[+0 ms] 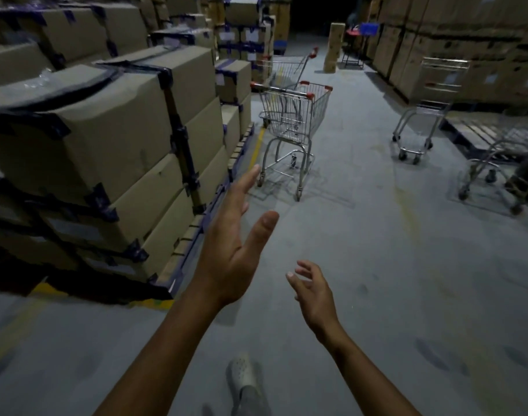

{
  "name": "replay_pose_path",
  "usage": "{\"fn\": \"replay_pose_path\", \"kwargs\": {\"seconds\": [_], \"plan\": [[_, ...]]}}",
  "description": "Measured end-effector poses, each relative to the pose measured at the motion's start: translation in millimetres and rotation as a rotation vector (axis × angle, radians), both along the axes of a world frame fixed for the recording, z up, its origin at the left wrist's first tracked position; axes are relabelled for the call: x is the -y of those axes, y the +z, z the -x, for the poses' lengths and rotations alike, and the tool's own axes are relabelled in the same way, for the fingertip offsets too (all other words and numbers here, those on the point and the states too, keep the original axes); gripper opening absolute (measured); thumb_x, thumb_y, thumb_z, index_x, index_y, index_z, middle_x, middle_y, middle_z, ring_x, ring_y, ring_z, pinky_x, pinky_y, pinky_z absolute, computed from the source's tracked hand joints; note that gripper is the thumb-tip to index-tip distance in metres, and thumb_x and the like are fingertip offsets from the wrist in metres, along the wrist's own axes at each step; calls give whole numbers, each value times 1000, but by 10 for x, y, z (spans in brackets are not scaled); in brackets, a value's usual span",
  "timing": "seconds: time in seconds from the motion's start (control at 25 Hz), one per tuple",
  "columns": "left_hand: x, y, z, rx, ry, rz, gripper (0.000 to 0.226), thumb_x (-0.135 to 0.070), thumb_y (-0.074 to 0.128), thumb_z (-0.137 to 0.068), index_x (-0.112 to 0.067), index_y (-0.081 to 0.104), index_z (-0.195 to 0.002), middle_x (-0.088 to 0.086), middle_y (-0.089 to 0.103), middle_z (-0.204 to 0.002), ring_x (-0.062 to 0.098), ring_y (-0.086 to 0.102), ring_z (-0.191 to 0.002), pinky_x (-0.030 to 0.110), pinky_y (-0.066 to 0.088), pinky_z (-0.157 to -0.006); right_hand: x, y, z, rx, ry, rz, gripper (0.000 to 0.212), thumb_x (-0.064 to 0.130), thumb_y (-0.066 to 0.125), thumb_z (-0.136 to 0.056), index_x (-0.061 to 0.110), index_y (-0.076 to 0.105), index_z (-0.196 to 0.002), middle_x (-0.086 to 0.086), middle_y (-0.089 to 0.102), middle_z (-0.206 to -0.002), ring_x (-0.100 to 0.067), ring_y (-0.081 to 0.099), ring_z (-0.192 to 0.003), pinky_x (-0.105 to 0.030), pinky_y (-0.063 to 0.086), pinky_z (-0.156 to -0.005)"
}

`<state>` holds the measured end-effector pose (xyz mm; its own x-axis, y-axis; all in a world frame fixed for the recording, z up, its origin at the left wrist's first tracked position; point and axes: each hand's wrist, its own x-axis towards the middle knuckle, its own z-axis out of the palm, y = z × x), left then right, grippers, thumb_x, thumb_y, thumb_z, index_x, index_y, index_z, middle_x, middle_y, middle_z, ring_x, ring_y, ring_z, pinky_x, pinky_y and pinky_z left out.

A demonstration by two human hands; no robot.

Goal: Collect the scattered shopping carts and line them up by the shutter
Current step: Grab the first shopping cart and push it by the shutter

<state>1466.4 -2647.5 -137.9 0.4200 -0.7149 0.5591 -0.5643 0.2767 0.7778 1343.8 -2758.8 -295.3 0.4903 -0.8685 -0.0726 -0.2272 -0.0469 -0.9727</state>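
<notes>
In the aisle (361, 235) ahead, the nearest cart (292, 115) stands beyond our left hand (235, 244) and right hand (313, 292), fingers spread, holding nothing. We judge it light, stiff, free-rolling; grip the red-capped top rail (282, 91).

Your single head camera, wide-angle, looking forward and down.
Your left hand (235, 250) and right hand (313, 292) sit close in front; the floor (376, 235) runs away ahead.
</notes>
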Motion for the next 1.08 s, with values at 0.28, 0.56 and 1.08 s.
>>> {"fn": "replay_pose_path", "kwargs": {"seconds": [0.28, 0.56, 1.08], "plan": [[2423, -610, -2080, -14, 59, -133, 67, -64, 42, -89, -31, 32, -146, -15, 37, -149, -3, 34, -137, 36, 37, -112, 2238, 136, -1892, 38, -51, 87, 35, 40, 65, -89, 32, 52, -120, 2, 59, -125, -7, 61, -101, -40, 54, -88], [4291, -1315, -3442, -81, 33, -409, 75, -75, 40, -82, -32, 35, -144, -14, 39, -147, 3, 38, -135, 39, 38, -111, 3841, 1165, -3082, 232, -23, 253, 41, 39, 63, -90, 27, 53, -128, 14, 58, -122, 4, 56, -106, -9, 48, -77], [8231, -1165, -5608, 47, 85, -413, 63, -60, 50, -90, -24, 42, -141, 5, 52, -139, 23, 50, -127, 44, 46, -100, 7898, 1056, -4906, 195, -10, 260, 54, 60, 53, -79, 30, 56, -124, 10, 59, -121, 6, 57, -104, -14, 48, -81]]}}
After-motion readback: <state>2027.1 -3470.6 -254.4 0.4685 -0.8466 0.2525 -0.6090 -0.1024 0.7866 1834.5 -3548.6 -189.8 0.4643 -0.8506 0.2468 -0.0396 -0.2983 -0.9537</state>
